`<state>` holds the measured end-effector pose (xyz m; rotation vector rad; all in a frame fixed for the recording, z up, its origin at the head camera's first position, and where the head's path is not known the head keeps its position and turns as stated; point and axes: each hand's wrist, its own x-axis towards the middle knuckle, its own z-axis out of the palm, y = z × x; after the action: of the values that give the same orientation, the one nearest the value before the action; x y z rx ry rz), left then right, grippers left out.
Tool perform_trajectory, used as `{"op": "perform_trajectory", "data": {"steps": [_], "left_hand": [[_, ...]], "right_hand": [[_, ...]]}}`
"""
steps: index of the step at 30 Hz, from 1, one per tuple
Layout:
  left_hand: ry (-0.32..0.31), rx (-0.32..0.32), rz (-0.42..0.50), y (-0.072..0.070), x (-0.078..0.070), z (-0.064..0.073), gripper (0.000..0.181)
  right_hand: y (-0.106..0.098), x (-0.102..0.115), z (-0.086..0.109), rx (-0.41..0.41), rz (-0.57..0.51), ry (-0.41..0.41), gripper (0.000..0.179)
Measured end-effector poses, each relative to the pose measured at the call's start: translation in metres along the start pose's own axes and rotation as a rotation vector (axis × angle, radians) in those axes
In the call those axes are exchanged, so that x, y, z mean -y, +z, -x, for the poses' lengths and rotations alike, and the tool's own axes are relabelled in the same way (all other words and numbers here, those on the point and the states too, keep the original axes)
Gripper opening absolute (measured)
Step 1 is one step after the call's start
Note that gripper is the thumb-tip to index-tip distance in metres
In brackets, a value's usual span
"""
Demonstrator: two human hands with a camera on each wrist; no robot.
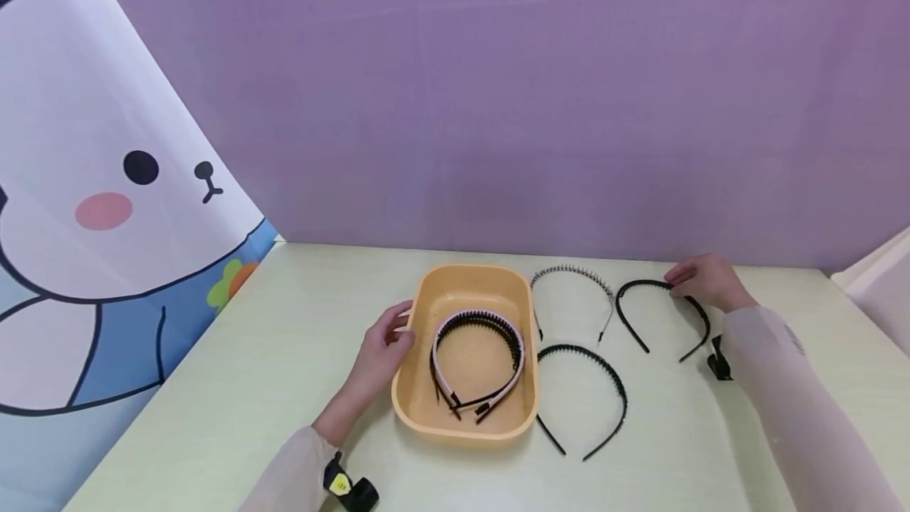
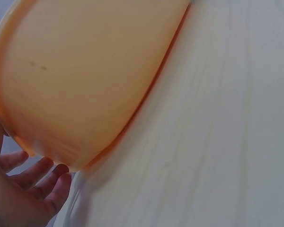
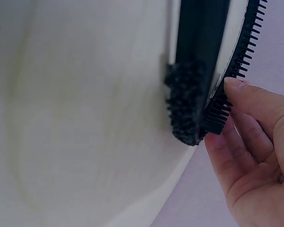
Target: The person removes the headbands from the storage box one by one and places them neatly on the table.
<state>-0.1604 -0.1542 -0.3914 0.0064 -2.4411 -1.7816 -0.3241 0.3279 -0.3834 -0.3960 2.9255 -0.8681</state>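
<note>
A yellow-orange plastic tub [image 1: 465, 437] stands mid-table, holding a pale pink headband [image 1: 438, 362] and black toothed headbands [image 1: 515, 338] that overlap. My left hand [image 1: 380, 350] is at the tub's left side. In the left wrist view its relaxed fingertips [image 2: 57, 172] touch the outer wall. At the far right, my right hand [image 1: 711, 283] pinches a black headband [image 1: 629, 291] at the top of its arch, thumb on one side and fingers on the other. Its row of small teeth shows in the right wrist view.
Right of the tub lie a thin toothed headband [image 1: 569, 268] towards the back and a black toothed headband [image 1: 618, 385] nearer the front. A purple cloth [image 1: 533, 101] hangs behind the pale table [image 1: 235, 401]. A cartoon-printed sheet [image 1: 92, 275] covers the left side.
</note>
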Motion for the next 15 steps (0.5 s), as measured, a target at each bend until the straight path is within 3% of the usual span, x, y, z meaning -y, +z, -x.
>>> {"op": "perform_trajectory", "data": {"steps": [15], "left_hand": [[0.002, -0.008, -0.020, 0.0000, 0.0038, -0.0023, 0.048]], "right_hand": [[0.0029, 0.0023, 0.0008, -0.016, -0.012, 0.006, 0.030]]}}
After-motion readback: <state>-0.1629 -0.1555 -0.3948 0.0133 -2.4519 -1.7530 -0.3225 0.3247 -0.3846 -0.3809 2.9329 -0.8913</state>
